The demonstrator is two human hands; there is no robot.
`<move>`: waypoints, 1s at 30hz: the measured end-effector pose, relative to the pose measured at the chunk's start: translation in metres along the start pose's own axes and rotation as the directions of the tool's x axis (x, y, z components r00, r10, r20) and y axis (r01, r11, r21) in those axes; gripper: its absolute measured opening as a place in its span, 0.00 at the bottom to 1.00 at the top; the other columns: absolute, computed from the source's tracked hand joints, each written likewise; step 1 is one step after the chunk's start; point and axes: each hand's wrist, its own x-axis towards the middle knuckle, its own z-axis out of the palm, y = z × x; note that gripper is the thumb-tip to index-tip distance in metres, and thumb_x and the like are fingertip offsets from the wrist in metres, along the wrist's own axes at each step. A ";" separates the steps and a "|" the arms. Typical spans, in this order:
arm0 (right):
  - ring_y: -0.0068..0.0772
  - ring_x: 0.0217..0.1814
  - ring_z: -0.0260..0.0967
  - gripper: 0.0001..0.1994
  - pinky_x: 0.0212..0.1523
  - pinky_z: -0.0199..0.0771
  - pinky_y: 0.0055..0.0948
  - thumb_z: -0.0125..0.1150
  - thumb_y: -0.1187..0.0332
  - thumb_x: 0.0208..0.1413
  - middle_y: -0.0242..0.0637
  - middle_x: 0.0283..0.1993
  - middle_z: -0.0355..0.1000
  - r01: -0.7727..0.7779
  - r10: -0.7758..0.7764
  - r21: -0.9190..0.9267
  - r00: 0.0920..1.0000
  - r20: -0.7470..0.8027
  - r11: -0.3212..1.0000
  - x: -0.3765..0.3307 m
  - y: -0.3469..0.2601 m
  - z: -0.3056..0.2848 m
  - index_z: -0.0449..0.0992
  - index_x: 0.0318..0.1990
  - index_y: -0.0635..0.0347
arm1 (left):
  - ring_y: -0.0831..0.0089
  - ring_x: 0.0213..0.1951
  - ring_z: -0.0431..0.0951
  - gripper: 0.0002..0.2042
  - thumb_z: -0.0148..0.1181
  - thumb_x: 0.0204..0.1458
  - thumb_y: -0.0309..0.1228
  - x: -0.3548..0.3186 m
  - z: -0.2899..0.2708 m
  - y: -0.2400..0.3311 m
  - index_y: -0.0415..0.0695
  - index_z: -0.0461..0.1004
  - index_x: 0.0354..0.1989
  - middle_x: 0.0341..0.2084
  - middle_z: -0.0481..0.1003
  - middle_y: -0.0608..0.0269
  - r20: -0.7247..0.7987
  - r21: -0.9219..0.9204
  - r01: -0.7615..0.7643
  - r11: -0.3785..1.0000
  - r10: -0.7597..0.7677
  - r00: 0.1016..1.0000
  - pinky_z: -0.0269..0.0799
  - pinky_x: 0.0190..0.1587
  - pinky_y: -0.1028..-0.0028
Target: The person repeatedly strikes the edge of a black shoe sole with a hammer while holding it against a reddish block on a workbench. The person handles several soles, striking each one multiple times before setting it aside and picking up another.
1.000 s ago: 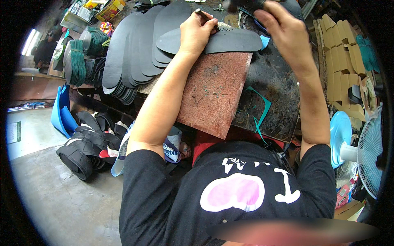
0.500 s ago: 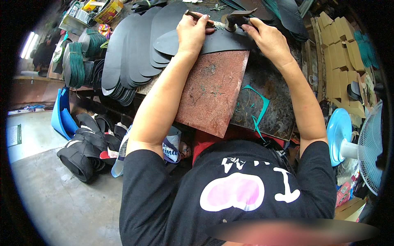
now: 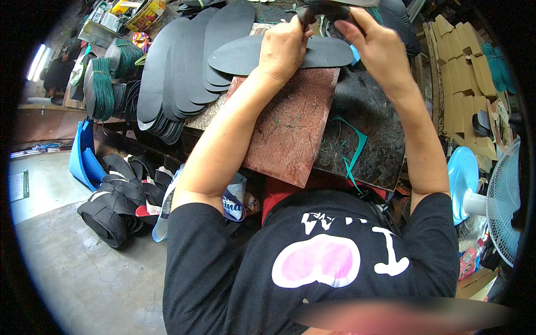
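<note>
My left hand (image 3: 285, 49) is closed, its fingers at one end of a dark, curved, strap-like piece (image 3: 325, 10) near the top edge of the view. At that piece's other end is my right hand (image 3: 382, 44), thumb and fingers closed on it and slightly blurred. Below both hands a black shoe sole (image 3: 237, 56) lies crosswise, its far end partly covered by my left hand. It overlaps the top of a reddish-brown board (image 3: 287, 120). A small blue thing (image 3: 354, 54) shows by the sole's right end.
Overlapping black soles (image 3: 184, 72) lie left of the board. Spools of dark green cord (image 3: 101, 89) stand farther left. A teal strip (image 3: 357, 145) lies on the dark worktop (image 3: 379, 128). Cardboard boxes (image 3: 463, 84) and a fan (image 3: 505, 201) stand at the right.
The hammer and the thin rod-like tool no longer show in my hands. Both hands have moved up and closer together, onto the dark strap-like piece, leaving more of the sole uncovered.
</note>
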 end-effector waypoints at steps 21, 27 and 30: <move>0.41 0.35 0.77 0.17 0.35 0.74 0.33 0.56 0.52 0.62 0.41 0.33 0.78 -0.051 0.074 -0.196 0.991 0.109 0.979 0.009 0.031 0.027 0.77 0.48 0.54 | 0.77 0.28 0.81 0.07 0.62 0.56 0.26 -0.001 -0.017 -0.025 0.35 0.72 0.35 0.28 0.79 0.58 0.162 -0.629 0.503 0.593 -0.533 0.831 0.80 0.30 0.78; 0.18 0.22 0.63 0.13 0.22 0.64 0.22 0.58 0.62 0.63 0.27 0.23 0.68 0.179 -0.103 0.308 0.963 -0.248 0.934 0.013 -0.003 -0.006 0.75 0.45 0.65 | 0.60 0.27 0.81 0.10 0.65 0.52 0.30 -0.001 -0.016 -0.018 0.37 0.73 0.32 0.25 0.79 0.51 -0.023 -0.312 0.210 0.926 -0.229 0.973 0.78 0.32 0.68; 0.19 0.25 0.66 0.15 0.26 0.66 0.23 0.58 0.58 0.63 0.30 0.25 0.70 0.121 -0.090 0.221 0.985 -0.145 0.968 0.009 0.013 0.019 0.75 0.48 0.60 | 0.53 0.31 0.80 0.11 0.66 0.51 0.33 -0.003 -0.011 -0.009 0.42 0.73 0.36 0.25 0.78 0.50 -0.006 0.028 0.038 0.999 -0.038 0.999 0.75 0.35 0.62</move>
